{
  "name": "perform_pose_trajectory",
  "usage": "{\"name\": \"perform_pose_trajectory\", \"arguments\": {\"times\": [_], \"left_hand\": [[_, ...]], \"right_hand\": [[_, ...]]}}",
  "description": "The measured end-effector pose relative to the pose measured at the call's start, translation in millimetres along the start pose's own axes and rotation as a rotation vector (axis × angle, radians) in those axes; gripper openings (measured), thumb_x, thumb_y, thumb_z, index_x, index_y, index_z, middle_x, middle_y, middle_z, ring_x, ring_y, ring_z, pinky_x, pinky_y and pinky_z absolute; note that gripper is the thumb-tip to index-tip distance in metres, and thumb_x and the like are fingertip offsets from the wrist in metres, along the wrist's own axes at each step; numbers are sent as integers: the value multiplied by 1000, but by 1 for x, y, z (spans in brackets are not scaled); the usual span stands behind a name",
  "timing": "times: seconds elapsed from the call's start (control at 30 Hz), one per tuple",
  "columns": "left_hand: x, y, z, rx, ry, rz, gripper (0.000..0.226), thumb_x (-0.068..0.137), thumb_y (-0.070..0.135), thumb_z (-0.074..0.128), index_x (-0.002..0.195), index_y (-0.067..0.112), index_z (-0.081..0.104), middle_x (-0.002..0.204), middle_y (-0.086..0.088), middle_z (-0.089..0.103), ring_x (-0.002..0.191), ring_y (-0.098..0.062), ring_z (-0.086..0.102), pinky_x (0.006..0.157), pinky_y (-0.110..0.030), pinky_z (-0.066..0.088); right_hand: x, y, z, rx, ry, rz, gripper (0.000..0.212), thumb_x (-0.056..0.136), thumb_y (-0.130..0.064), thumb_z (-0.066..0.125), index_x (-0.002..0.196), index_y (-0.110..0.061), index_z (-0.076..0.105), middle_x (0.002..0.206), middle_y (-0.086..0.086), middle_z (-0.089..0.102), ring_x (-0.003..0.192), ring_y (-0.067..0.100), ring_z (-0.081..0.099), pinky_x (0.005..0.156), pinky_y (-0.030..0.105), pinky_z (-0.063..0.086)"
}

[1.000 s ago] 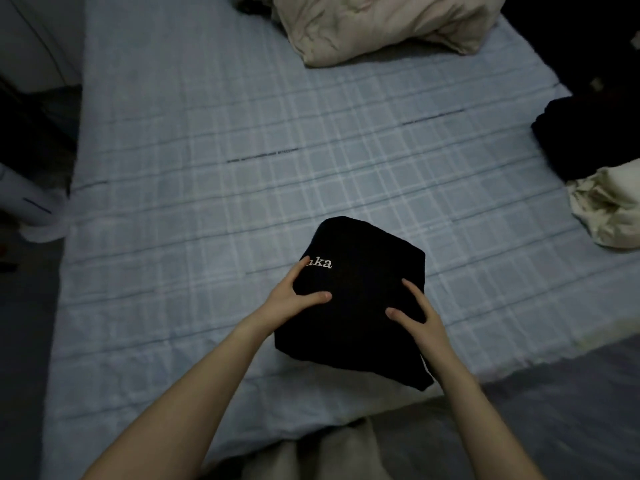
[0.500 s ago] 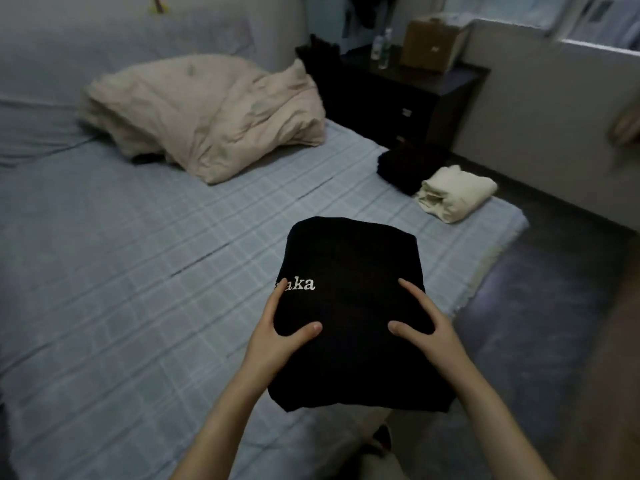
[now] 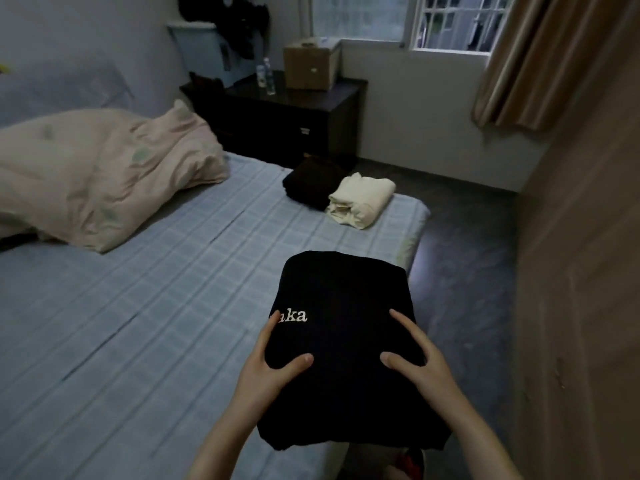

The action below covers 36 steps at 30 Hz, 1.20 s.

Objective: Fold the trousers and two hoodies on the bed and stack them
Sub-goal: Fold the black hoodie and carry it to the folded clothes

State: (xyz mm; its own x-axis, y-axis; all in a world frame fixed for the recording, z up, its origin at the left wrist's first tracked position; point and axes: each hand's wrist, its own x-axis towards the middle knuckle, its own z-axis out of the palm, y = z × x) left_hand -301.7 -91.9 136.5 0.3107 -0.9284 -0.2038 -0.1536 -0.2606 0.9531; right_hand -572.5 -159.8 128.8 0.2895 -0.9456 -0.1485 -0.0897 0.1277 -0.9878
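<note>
While both forearms extend forward from the bottom of the view, the left hand [image 3: 273, 370] and right hand [image 3: 420, 367] are set on opposite sides of the folded black hoodie [image 3: 343, 344], palms turned inward toward each other; the left thumb lies across the top face of the fabric, the left index finger runs up the left edge beside the white lettering "aka", and the remaining fingers are hidden beneath the bundle; the right thumb points inward across the top face, the right index finger reaches forward over the fabric, and the other fingers curl around the right edge; each hand therefore grips the hoodie, thumb above and fingers wrapped at the side. The hoodie is a compact rectangular bundle positioned over the near right edge of the bed [image 3: 138, 306], its near hem overhanging past the mattress; whether it rests on the sheet cannot be told. At the far right corner of the bed, a dark folded garment [image 3: 310, 181] and a cream folded garment [image 3: 363, 199] lie touching, side by side; a crumpled pink duvet [image 3: 104, 174] occupies the far left.
</note>
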Motion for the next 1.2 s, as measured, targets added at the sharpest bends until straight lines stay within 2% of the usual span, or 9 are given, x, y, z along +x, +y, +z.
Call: {"name": "perform_pose_trajectory", "arguments": {"times": [0.13,0.23,0.33,0.43,0.6,0.77,0.93,1.03,1.2], "left_hand": [[54,28,74,0,-54,23,88,59,52,86,130,68,37,121,42,47,106,18,53,73,-3,46],[95,52,133,-18,-101,13,88,62,52,87,132,69,35,125,40,45,108,14,53,76,-7,46],[131,74,183,-25,-113,25,92,56,61,84,133,67,35,127,40,45,106,22,50,78,-3,43],[164,92,221,-22,-104,10,98,51,68,82,136,64,35,131,33,47,113,11,53,88,-12,44],[227,109,248,-3,-52,30,96,51,71,78,136,65,32,129,37,44,104,24,51,74,0,44],[315,119,261,-34,-9,-3,102,51,70,81,140,58,33,136,24,47,116,0,54,92,-20,47],[415,146,282,-39,5,21,88,65,53,82,139,57,34,133,24,48,110,8,52,77,-5,42],[469,165,294,-48,12,27,90,63,54,82,140,57,34,132,23,48,102,16,50,71,0,42],[544,189,318,-12,19,5,93,64,56,84,141,57,33,139,15,45,119,-8,52,92,-20,44]], "right_hand": [[41,-2,-72,10,68,12,65,82,-22,80,128,-59,54,128,-32,58,115,-8,58,88,18,54],[76,-8,-133,9,97,3,65,82,-18,79,128,-58,56,125,-34,59,113,-11,58,83,10,51],[113,-17,-187,-7,108,2,65,81,-15,79,131,-51,57,128,-29,59,114,-12,56,83,7,49],[154,-26,-227,-29,88,-6,65,81,-13,79,132,-47,56,130,-25,57,111,-15,57,81,5,47],[232,-31,-258,-43,30,-14,65,82,-13,78,132,-49,57,129,-27,58,114,-14,55,84,8,48],[335,-33,-271,-74,-17,-27,64,82,-14,79,129,-52,58,128,-28,57,110,-18,55,80,3,46],[437,-55,-293,-95,-14,-34,63,84,-18,77,132,-51,56,134,-26,54,112,-16,55,81,4,47],[488,-74,-309,-111,-23,-44,62,85,-22,77,132,-55,54,135,-30,52,115,-15,54,81,5,48],[563,-84,-337,-100,-33,-47,67,87,-16,75,135,-56,50,128,-39,52,115,-19,51,81,1,44]]}}
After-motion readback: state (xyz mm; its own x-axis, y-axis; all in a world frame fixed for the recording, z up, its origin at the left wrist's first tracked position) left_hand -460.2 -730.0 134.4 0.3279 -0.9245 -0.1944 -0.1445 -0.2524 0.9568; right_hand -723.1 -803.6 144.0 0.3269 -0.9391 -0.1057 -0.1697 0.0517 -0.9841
